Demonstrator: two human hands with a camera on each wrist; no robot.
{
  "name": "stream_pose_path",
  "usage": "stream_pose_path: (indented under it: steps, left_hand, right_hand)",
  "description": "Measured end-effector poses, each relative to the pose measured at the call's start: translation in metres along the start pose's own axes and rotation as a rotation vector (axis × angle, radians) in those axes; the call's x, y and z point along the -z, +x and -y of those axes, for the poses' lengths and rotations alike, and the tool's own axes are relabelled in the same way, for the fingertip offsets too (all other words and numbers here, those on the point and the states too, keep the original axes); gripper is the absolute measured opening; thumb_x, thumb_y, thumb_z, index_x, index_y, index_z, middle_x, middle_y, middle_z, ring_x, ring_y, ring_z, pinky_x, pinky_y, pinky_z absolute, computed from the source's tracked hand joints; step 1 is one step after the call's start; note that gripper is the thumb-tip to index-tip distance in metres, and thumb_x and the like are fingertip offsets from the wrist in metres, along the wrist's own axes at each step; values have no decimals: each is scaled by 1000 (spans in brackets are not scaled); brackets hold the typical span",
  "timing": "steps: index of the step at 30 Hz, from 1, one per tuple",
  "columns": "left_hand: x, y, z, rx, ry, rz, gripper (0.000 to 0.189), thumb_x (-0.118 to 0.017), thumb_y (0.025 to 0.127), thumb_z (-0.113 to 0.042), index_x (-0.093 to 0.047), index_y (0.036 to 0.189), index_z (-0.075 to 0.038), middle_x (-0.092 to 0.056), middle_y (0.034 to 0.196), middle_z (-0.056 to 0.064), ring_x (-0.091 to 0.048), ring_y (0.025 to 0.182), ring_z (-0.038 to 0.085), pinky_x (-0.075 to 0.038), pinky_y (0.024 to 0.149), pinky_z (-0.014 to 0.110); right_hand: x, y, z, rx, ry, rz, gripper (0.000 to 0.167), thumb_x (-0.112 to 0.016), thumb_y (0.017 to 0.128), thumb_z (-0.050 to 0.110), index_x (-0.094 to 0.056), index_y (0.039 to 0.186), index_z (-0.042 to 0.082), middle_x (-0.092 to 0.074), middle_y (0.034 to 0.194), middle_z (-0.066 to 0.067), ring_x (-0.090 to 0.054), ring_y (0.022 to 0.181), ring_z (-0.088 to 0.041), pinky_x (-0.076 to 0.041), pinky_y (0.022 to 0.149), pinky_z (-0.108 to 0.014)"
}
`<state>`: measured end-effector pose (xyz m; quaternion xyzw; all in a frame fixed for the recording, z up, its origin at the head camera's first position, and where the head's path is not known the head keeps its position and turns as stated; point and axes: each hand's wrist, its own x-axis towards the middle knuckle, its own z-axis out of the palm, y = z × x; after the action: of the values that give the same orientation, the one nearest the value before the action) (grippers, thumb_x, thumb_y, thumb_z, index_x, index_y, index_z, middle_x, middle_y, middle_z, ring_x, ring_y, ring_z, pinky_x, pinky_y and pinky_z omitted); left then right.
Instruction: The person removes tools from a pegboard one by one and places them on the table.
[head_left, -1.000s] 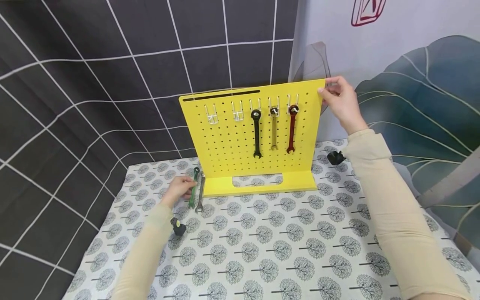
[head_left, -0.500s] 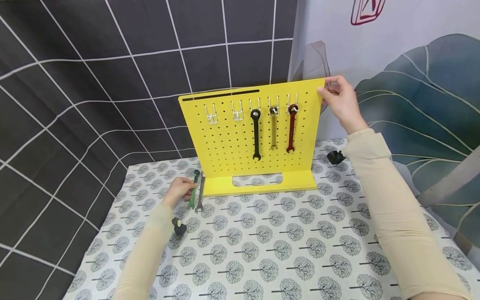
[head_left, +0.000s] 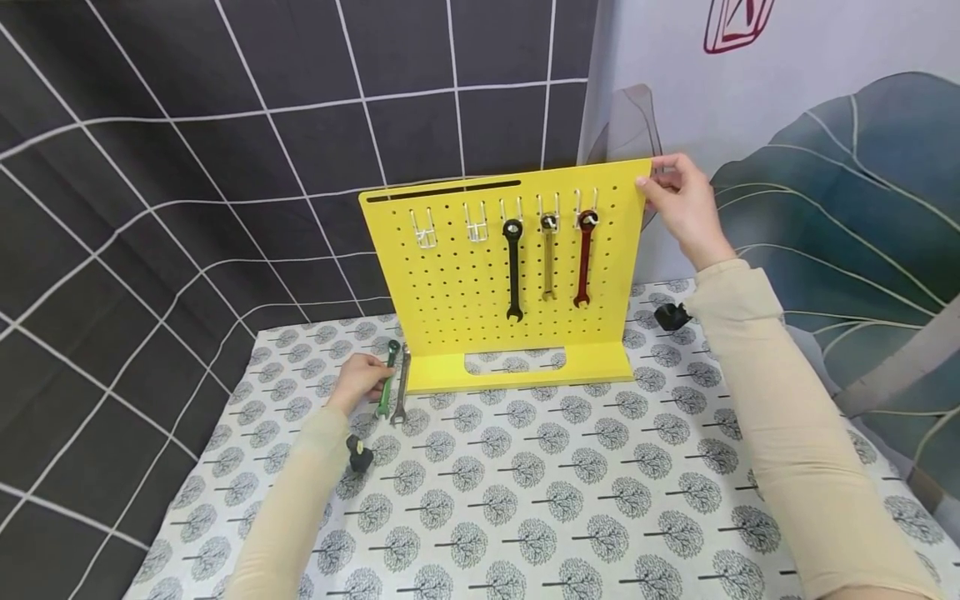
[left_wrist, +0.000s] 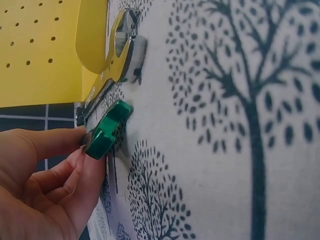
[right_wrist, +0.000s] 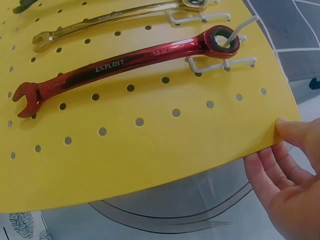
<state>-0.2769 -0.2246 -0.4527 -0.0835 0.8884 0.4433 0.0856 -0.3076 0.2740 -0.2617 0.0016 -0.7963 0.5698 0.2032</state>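
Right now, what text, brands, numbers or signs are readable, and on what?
"EXPLOIT": red wrench, mid-handle, right wrist view.
Red wrench, smaller markings: too blurred to read.
Gold wrench: handle lettering too small to read surely.
Silver wrench: handle marking, blurred.
Red wall mark: cut off by the frame, unreadable.

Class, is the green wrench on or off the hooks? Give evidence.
Off: the left hand pinches the green wrench beside the pegboard, below its hooks.

Dark white-gridded backdrop [head_left: 247, 158]; pale leaf-patterned panel [head_left: 697, 108]; tree-print tablecloth [head_left: 525, 475].
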Motion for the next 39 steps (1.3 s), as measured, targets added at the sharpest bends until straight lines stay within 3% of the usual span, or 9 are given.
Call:
stream_pose_path:
  steps: [10,27,39]
  left_hand:
    - [0,3,1,17,-24,29,27,-69,93,-11,-63,110,10,-64,79,8,-62,67,13,-61,62,26]
    - [-3,5,0,50,-14,-1,27,-70,92,-13,-64,108,7,-61,80,7,-60,66,13,-61,61,25]
    - [-2,-6,-7,32,-11,-4,21,-70,92,-9,-64,103,8,-62,78,9,-59,63,13,-61,60,25]
  right_hand:
    - [-1,-1,1,7,14,-7,34,-65,99,20,-55,131,14,-59,102,5,-57,91,-10,-51,78,-15]
    - [0,0,1,-1,13,-5,32,-65,99,20,-55,130,15,-59,102,6,-57,92,-9,-51,78,-14]
    - [0,-1,1,5,14,-3,33,-65,99,20,-55,130,15,-58,103,6,-56,93,-9,-51,79,-15]
